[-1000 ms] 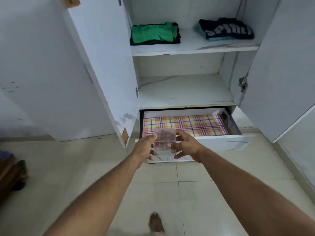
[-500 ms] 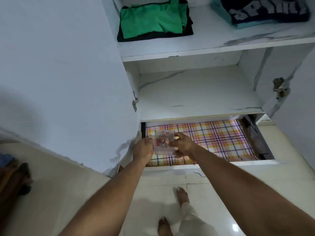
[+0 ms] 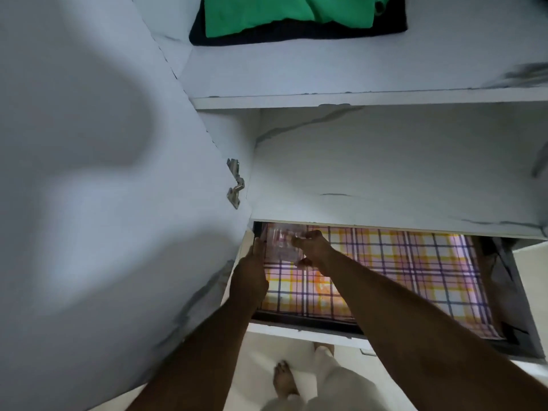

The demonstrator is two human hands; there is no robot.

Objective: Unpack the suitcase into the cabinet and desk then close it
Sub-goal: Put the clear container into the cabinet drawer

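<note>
A clear plastic compartment box [image 3: 281, 244] with small reddish contents sits low in the far left corner of the open cabinet drawer [image 3: 308, 329]. My left hand [image 3: 252, 274] grips its left edge and my right hand [image 3: 311, 250] holds its right side, both reaching into the drawer. The drawer bottom is lined with checked paper [image 3: 409, 271] in pink, yellow and purple. The suitcase is out of view.
The open white cabinet door [image 3: 112, 173] stands close on my left, with a metal hinge [image 3: 235, 186] at its inner edge. Folded green and black clothes [image 3: 290, 16] lie on the upper shelf. The middle shelf [image 3: 385, 173] is bare. My feet stand on the tiled floor below.
I have leaned in closer. Both hands carried the clear box from above the drawer front down into its far left corner.
</note>
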